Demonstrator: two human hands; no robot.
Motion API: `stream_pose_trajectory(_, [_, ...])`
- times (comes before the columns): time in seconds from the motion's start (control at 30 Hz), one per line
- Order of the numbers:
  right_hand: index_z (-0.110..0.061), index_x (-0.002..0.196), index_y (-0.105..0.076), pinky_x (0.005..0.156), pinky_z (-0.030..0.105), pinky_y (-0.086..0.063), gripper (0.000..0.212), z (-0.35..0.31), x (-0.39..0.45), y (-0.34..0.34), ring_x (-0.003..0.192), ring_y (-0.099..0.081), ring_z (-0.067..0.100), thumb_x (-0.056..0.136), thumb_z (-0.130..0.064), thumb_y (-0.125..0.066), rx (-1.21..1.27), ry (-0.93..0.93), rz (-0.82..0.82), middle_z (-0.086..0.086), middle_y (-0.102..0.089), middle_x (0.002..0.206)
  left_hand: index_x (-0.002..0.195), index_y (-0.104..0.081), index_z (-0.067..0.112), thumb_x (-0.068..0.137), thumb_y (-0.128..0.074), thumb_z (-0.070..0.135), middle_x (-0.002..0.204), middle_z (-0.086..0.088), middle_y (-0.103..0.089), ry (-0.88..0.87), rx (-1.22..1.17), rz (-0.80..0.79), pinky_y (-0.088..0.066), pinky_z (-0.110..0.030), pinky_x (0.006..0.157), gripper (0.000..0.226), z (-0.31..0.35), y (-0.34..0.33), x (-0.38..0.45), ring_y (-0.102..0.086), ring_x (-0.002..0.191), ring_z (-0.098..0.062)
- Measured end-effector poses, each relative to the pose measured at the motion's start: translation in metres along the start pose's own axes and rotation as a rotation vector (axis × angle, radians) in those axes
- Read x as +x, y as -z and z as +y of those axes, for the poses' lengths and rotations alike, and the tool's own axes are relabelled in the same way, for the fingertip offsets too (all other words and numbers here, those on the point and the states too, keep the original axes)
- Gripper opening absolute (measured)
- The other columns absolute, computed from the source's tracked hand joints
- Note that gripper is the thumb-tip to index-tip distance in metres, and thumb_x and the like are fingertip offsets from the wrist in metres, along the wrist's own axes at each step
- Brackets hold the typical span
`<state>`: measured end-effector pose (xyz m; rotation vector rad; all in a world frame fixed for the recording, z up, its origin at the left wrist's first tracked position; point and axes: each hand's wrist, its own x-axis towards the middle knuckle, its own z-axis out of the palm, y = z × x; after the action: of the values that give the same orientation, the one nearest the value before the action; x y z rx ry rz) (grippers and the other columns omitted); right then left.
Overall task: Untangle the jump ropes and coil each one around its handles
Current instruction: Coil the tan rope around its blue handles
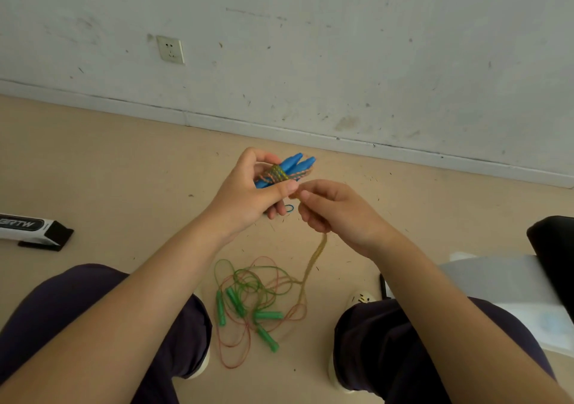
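Forearms nearest. Left hand (pixel 248 192) gripping blue handles (pixel 295 166), few turns on; right hand (pixel 335 211) pinching braided rope (pixel 316 251). Green ropes (pixel 248 292) lying tangled at six o'clock.

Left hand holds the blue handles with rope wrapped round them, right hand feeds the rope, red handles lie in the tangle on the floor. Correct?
Not quite: the head view shows the handles in the floor tangle are green. Left hand does hold the wrapped blue handles; right hand feeds the rope.
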<state>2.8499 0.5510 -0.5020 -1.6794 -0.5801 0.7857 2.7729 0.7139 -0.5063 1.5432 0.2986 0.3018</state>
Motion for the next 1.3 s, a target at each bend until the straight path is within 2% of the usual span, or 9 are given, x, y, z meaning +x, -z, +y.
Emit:
stream_pose_trajectory(0.17, [-0.019, 0.071, -0.061, 0.047, 0.017, -0.029, 0.029, -0.006, -0.005, -0.001, 0.045, -0.032, 0.006, 0.098, -0.030, -0.056, -0.291, 0.003, 0.058, -0.015, -0.041, 0.047, 0.103, -0.048, 0.018, 0.087, -0.073, 0.005, 0.083, -0.011, -0.064, -0.005, 0.002, 0.061, -0.044, -0.032, 0.049, 0.032, 0.004, 0.010, 0.003, -0.058, 0.051, -0.020])
stream_pose_trajectory(0.27, [-0.014, 0.078, -0.065, 0.046, 0.022, -0.025, 0.027, -0.009, -0.007, -0.002, 0.047, -0.027, 0.011, 0.097, -0.031, -0.058, -0.315, 0.058, 0.086, -0.009, -0.034, 0.047, 0.105, -0.053, 0.018, 0.085, -0.076, 0.010, 0.080, -0.012, -0.066, 0.017, -0.054, 0.042, -0.044, -0.030, 0.049, 0.032, 0.004, 0.010, 0.002, -0.058, 0.053, -0.022])
stream_pose_trajectory(0.4, [-0.016, 0.099, -0.070, 0.045, 0.016, -0.027, 0.023, -0.008, -0.006, -0.006, 0.042, -0.031, 0.005, 0.100, -0.031, -0.051, -0.337, 0.090, 0.141, -0.015, -0.036, 0.043, 0.105, -0.054, 0.022, 0.088, -0.073, 0.015, 0.072, -0.008, -0.065, 0.065, -0.149, 0.024, -0.042, -0.023, 0.049, 0.026, 0.005, 0.009, 0.002, -0.059, 0.055, -0.021])
stream_pose_trajectory(0.6, [-0.008, 0.088, -0.072, 0.054, 0.018, -0.039, 0.023, -0.007, -0.004, -0.007, 0.053, -0.048, 0.007, 0.099, -0.015, -0.053, -0.284, 0.063, 0.135, -0.003, -0.057, 0.064, 0.108, -0.054, 0.017, 0.094, -0.065, 0.012, 0.075, -0.016, -0.060, 0.107, -0.095, 0.079, -0.038, -0.023, 0.046, 0.019, 0.001, 0.000, 0.002, -0.055, 0.045, -0.015])
stream_pose_trajectory(0.73, [-0.016, 0.086, -0.073, 0.055, 0.022, -0.034, 0.024, -0.007, -0.003, -0.009, 0.053, -0.041, 0.010, 0.097, -0.024, -0.052, -0.274, 0.020, 0.186, -0.008, -0.048, 0.056, 0.101, -0.056, 0.019, 0.094, -0.063, 0.012, 0.078, -0.017, -0.062, 0.094, -0.055, 0.074, -0.038, -0.022, 0.044, 0.013, 0.001, -0.003, 0.001, -0.057, 0.045, -0.017])
stream_pose_trajectory(0.83, [-0.018, 0.090, -0.067, 0.051, 0.010, -0.032, 0.031, -0.008, -0.004, -0.013, 0.045, -0.046, -0.003, 0.101, -0.039, -0.048, -0.257, 0.033, 0.197, -0.023, -0.048, 0.044, 0.098, -0.059, 0.020, 0.093, -0.066, 0.014, 0.082, -0.013, -0.065, 0.080, -0.050, -0.007, -0.040, -0.022, 0.046, 0.011, 0.002, -0.003, -0.001, -0.061, 0.053, -0.021])
stream_pose_trajectory(0.9, [-0.021, 0.087, -0.065, 0.050, 0.010, -0.032, 0.032, -0.009, -0.005, -0.012, 0.044, -0.049, -0.007, 0.101, -0.042, -0.045, -0.227, 0.019, 0.203, -0.027, -0.049, 0.043, 0.103, -0.059, 0.019, 0.093, -0.068, 0.013, 0.087, -0.013, -0.065, 0.077, -0.047, -0.087, -0.042, -0.024, 0.050, 0.014, 0.004, -0.002, -0.003, -0.062, 0.058, -0.021])
stream_pose_trajectory(1.17, [-0.018, 0.066, -0.057, 0.051, 0.020, -0.027, 0.047, -0.003, 0.001, -0.008, 0.038, -0.038, 0.002, 0.098, -0.050, -0.047, -0.262, -0.045, 0.204, -0.017, -0.042, 0.041, 0.109, -0.056, 0.020, 0.093, -0.067, 0.007, 0.086, -0.005, -0.063, 0.012, 0.112, -0.104, -0.044, -0.024, 0.053, 0.024, -0.003, -0.002, -0.004, -0.065, 0.061, -0.019])
stream_pose_trajectory(1.3, [-0.015, 0.061, -0.044, 0.046, 0.017, -0.025, 0.050, -0.002, 0.004, -0.007, 0.039, -0.030, 0.004, 0.096, -0.051, -0.051, -0.239, -0.051, 0.218, -0.008, -0.038, 0.053, 0.113, -0.054, 0.027, 0.093, -0.066, 0.007, 0.087, -0.001, -0.062, -0.003, 0.163, -0.089, -0.045, -0.021, 0.054, 0.031, -0.004, -0.004, -0.005, -0.066, 0.059, -0.016])
